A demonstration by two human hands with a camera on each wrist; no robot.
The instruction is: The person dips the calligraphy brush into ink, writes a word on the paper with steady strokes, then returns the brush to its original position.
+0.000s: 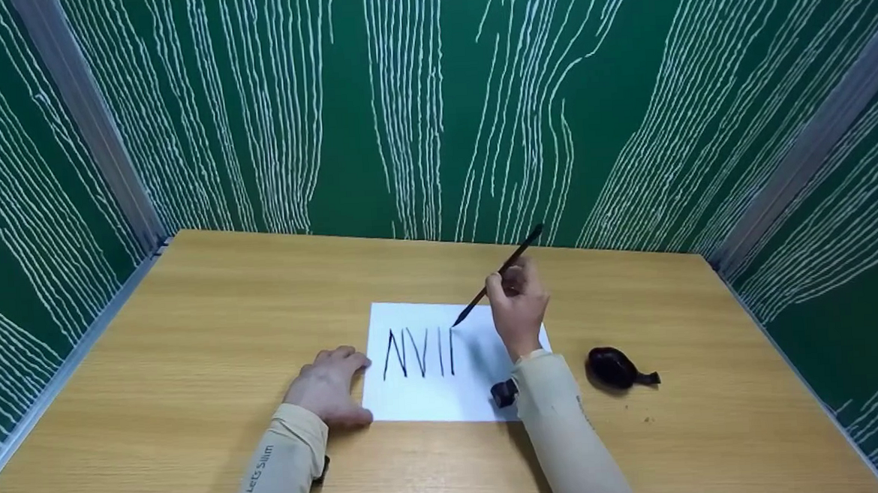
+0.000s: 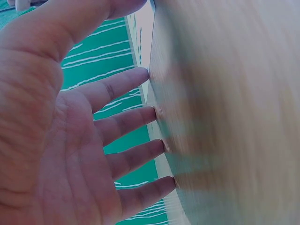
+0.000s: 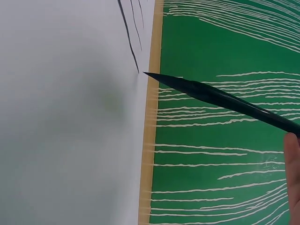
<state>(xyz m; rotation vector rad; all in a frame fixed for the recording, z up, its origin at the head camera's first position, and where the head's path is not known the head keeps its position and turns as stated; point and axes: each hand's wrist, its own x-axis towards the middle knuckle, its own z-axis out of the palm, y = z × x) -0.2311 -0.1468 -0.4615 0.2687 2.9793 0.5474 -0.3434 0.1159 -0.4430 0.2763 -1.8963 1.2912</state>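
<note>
A sheet of white paper lies on the table with several black slanted and upright strokes on it. My right hand is over the paper's right part and pinches a dark pointed brush by its shaft. The brush slopes down to the left, its tip right at the top end of the rightmost stroke. My left hand rests at the paper's left edge, thumb and fingers spread. In the left wrist view, the fingertips touch down along the tabletop.
A black rounded thing with a short stub sits on the wooden table, right of the paper. A few small specks lie below it. Green walls with white wavy lines enclose the table at the back and sides.
</note>
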